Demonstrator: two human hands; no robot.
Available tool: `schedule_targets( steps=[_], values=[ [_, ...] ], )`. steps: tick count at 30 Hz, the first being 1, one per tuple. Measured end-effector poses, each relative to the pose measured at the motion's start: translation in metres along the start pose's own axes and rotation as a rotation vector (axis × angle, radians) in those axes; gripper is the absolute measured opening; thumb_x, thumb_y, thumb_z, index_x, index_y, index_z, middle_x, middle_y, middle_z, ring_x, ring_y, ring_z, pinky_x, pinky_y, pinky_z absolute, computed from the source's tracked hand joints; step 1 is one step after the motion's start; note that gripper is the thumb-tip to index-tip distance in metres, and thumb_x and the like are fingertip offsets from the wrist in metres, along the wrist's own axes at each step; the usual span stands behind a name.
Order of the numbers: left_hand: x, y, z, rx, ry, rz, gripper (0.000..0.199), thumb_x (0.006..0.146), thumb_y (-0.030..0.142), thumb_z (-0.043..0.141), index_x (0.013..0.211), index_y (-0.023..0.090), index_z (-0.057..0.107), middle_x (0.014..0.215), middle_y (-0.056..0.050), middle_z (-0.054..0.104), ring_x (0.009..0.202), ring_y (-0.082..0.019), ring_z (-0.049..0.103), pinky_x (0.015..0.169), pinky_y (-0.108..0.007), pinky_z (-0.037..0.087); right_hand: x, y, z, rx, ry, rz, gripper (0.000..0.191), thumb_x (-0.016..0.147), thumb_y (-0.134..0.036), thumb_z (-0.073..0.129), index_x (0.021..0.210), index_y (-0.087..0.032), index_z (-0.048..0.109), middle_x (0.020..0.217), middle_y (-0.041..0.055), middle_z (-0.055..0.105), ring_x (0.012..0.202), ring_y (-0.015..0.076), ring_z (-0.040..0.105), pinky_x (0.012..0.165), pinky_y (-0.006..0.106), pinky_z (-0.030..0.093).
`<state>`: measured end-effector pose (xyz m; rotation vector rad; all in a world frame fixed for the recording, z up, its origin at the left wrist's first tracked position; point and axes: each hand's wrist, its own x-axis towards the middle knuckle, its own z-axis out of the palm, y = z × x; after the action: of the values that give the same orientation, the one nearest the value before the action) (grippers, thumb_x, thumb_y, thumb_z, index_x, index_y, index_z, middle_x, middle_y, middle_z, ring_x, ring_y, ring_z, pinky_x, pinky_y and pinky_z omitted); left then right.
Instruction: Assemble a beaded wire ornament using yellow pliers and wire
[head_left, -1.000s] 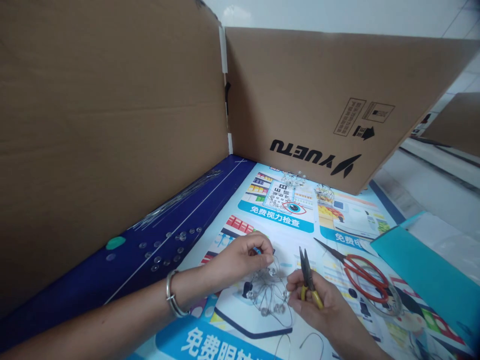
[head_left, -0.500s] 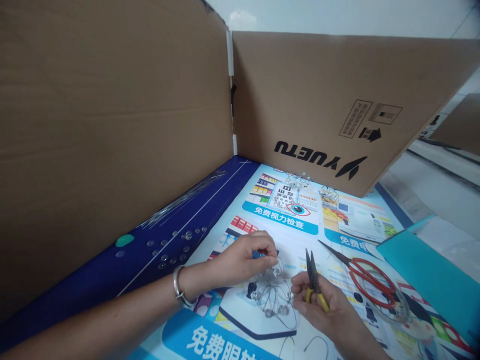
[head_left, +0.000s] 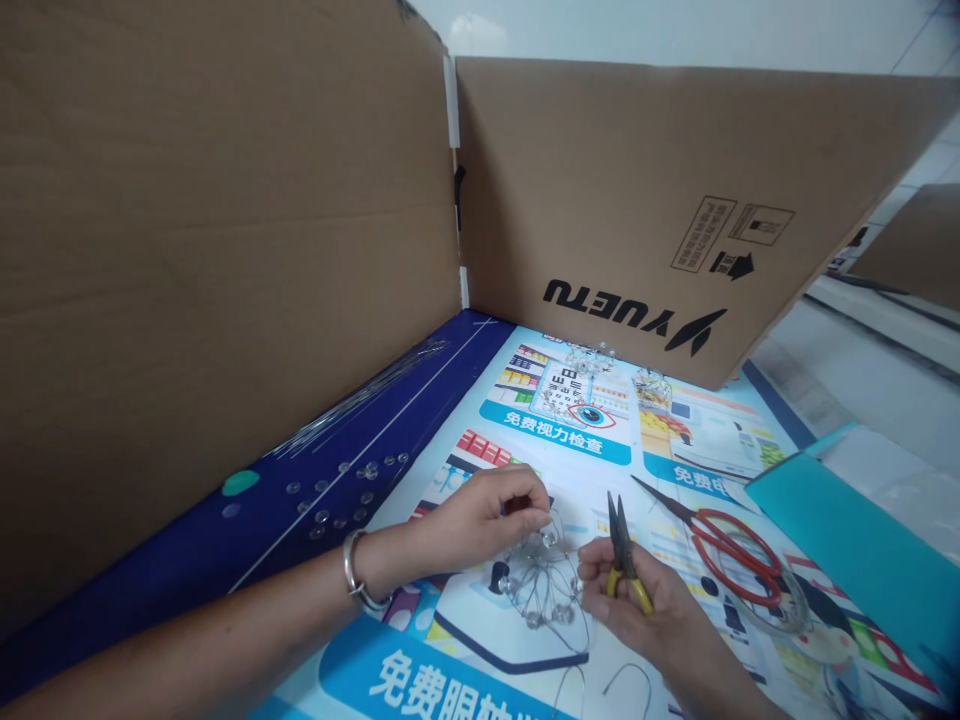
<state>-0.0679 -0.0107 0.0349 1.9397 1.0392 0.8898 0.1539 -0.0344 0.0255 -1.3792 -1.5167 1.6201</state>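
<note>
A piece of bent wire with clear beads [head_left: 541, 590] hangs between my hands over the printed table covering. My left hand [head_left: 491, 515], with a silver bangle at the wrist, pinches the upper part of this beaded wire piece. In my right hand [head_left: 637, 600] rest small pliers [head_left: 622, 560] with yellow handles, their dark jaws pointing up and slightly apart. That hand's thumb and fingertips come together at the right edge of the beaded wire; whether they grip a wire end is hard to see.
Red-handled scissors [head_left: 739, 550] lie right, over a wire coil [head_left: 791, 605]. Loose clear beads [head_left: 321, 518] and straight wires [head_left: 352, 405] lie left. Other beaded wire pieces [head_left: 592, 358] sit by the cardboard walls [head_left: 600, 180]. A teal folder [head_left: 855, 540] is far right.
The whole view has shifted slightly. Both hands keep nearly the same pose around the beaded wire piece, and the pliers stay in my right hand.
</note>
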Motion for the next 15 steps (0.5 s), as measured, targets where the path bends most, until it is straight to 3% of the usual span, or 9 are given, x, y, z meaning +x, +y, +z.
schedule_targets(
  steps=[15],
  values=[
    [-0.0033, -0.0029, 0.0038, 0.301, 0.016, 0.081, 0.012, 0.088, 0.021, 0.042, 0.083, 0.018, 0.052, 0.076, -0.002, 0.058, 0.068, -0.013, 0.051, 0.063, -0.024, 0.037, 0.004, 0.008, 0.003, -0.021, 0.049, -0.01, 0.034, 0.061, -0.037, 0.064, 0.091, -0.021, 0.058, 0.084, 0.0025, 0.058, 0.072, 0.0161, 0.054, 0.064, 0.029, 0.043]
  ],
)
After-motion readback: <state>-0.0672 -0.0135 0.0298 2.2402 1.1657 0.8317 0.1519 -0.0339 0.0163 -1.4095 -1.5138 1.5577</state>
